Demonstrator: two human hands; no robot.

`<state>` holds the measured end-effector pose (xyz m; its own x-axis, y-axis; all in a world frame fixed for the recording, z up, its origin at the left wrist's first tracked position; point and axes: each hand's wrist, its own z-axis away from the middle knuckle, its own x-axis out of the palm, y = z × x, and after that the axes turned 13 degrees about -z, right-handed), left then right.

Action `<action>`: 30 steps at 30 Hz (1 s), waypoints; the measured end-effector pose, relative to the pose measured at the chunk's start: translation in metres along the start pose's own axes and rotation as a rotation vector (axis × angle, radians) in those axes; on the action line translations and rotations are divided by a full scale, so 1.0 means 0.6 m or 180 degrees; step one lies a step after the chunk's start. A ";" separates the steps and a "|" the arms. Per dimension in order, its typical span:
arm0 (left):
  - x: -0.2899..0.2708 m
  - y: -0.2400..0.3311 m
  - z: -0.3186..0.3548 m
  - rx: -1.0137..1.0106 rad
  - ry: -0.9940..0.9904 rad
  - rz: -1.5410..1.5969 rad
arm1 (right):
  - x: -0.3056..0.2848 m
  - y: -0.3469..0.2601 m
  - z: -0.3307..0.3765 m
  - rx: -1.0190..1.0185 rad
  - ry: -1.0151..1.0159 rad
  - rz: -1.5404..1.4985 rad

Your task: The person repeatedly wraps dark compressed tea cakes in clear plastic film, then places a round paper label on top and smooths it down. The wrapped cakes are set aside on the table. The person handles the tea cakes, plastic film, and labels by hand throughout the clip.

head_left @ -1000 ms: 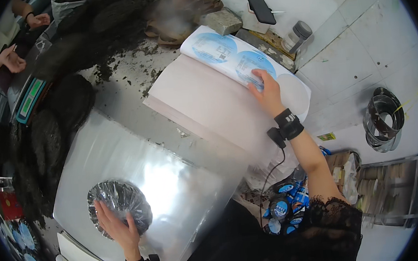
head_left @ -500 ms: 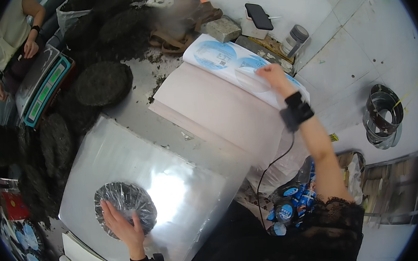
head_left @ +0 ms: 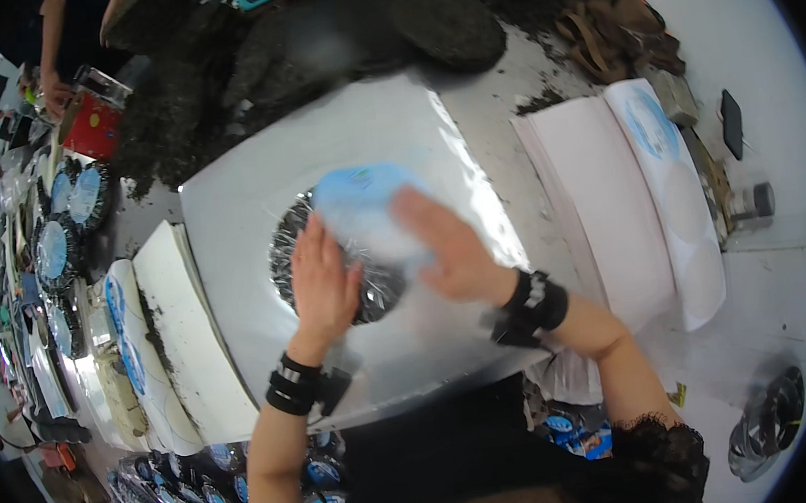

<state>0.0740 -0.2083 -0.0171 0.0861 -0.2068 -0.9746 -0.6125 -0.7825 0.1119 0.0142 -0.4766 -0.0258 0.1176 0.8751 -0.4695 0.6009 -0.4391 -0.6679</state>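
A dark round cake wrapped in crinkled clear film (head_left: pixel 383 293) lies on a stack of clear plastic sheets (head_left: pixel 235 199). My left hand (head_left: pixel 321 283) rests on its left part, fingers stretched out and close together. A round blue and white label (head_left: pixel 364 193), smeared by motion, is over the cake's upper part and hides some of it. My right hand (head_left: pixel 451 252), also blurred, has the label at its fingertips. Whether the label touches the cake, I cannot tell.
A label roll (head_left: pixel 692 217) lies over pale sheets (head_left: pixel 599 186) on the right. Bare dark cakes (head_left: pixel 445 23) are piled at the back. Several wrapped, labelled cakes (head_left: pixel 53 253) stand at the left. A red box (head_left: pixel 92 125) is near another person's hand (head_left: pixel 56 93).
My right hand has come from the label roll to the wrapped cake, bringing a blue label. My left hand stays on the cake. The view has swung leftward.
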 end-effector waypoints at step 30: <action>-0.044 -0.123 0.053 -0.1945 -0.0482 0.1681 | 0.205 -0.066 -0.129 0.0229 -0.0987 0.0718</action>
<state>0.0920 -0.1267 -0.0056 -0.2274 -0.5902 -0.7746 -0.0029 -0.7950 0.6066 0.0662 -0.3359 -0.0121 -0.0107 0.6568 -0.7540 0.5289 -0.6362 -0.5617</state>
